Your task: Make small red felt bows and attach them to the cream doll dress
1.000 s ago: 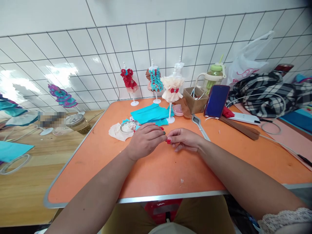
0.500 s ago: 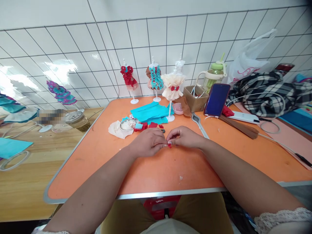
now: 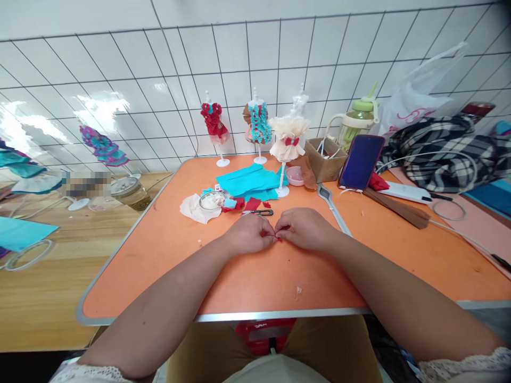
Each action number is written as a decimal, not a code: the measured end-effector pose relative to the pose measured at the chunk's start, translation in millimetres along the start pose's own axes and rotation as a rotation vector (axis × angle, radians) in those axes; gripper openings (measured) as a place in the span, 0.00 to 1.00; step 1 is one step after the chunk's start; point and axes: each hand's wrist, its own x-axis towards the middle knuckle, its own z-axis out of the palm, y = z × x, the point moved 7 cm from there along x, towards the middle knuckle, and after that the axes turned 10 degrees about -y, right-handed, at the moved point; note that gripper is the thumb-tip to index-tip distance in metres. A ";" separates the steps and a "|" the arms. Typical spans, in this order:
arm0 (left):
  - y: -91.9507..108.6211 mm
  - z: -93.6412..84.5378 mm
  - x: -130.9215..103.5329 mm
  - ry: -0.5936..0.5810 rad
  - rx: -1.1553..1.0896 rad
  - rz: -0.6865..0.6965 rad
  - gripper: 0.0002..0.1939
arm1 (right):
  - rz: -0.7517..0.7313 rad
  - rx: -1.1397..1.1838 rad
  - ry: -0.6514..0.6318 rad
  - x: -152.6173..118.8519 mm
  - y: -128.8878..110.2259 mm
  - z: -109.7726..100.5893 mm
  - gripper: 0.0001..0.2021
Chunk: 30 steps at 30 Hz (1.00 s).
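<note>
Red scrap (image 3: 279,239) sits where the left grip (image 3: 250,234) and right grip (image 3: 305,227) meet, both pinched narrow on it at the fingertips, over the orange tabletop (image 3: 239,287). Only a small, bright red bit shows below the fingers; its full shape is hidden. Snips (image 3: 264,213) lie just beyond the left grip.

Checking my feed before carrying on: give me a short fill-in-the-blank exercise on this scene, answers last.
1. The left hand and right hand meet at a small piece of material coloured ____.
2. The black-handled snips lie on a tabletop coloured ____.
3. The number of dress forms standing on that tabletop is ____.
4. The drink bottle has a lid coloured ____.

Missing words: red; orange; three; green.
</note>
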 end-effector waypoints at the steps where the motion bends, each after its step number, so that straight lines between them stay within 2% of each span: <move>1: -0.8 -0.4 0.1 0.005 0.024 -0.012 0.07 | 0.007 -0.039 0.010 -0.5 -2.7 -0.9 0.06; 4: -3.6 -4.1 1.0 0.041 0.070 -0.057 0.08 | 0.009 -0.160 0.060 -1.8 -11.4 -4.0 0.07; 6: -9.3 -8.8 1.6 0.093 0.007 -0.128 0.08 | 0.004 -0.228 0.121 -3.2 -15.6 -7.9 0.10; 8: -19.1 -11.9 1.3 0.155 -0.186 -0.220 0.07 | -0.013 -0.277 0.192 -5.5 -18.5 -13.1 0.13; 10: -28.2 -10.8 0.7 0.210 -0.487 -0.263 0.05 | -0.041 -0.296 0.245 -8.6 -20.5 -18.6 0.15; 13: -34.9 -7.6 0.0 0.290 -0.934 -0.217 0.08 | -0.072 -0.215 0.317 -15.1 -21.7 -28.6 0.15; 15: -35.8 -10.6 -2.2 0.348 -1.046 -0.184 0.10 | -0.041 -0.087 0.430 -20.7 -18.5 -38.8 0.12; 17: -31.7 -21.0 -6.3 0.412 -0.922 -0.156 0.11 | 0.040 0.111 0.550 -24.9 -9.0 -45.9 0.11; 19: -20.6 -34.2 -10.9 0.469 -0.647 -0.125 0.10 | 0.129 0.393 0.572 -22.2 4.6 -42.5 0.13; 21: -7.4 -42.6 -14.3 0.501 -0.399 -0.103 0.09 | 0.174 0.697 0.444 -11.5 13.4 -27.9 0.17; 23: 2.4 -43.8 -14.8 0.495 -0.281 -0.080 0.08 | 0.174 0.912 0.278 -1.4 14.0 -12.8 0.21; 25: 7.3 -40.3 -12.9 0.461 -0.267 -0.049 0.08 | 0.161 0.997 0.202 3.1 13.0 -6.0 0.22; 30: 4.0 -27.1 -6.6 0.332 -0.419 -0.005 0.11 | 0.161 1.000 0.209 2.3 17.9 -6.7 0.18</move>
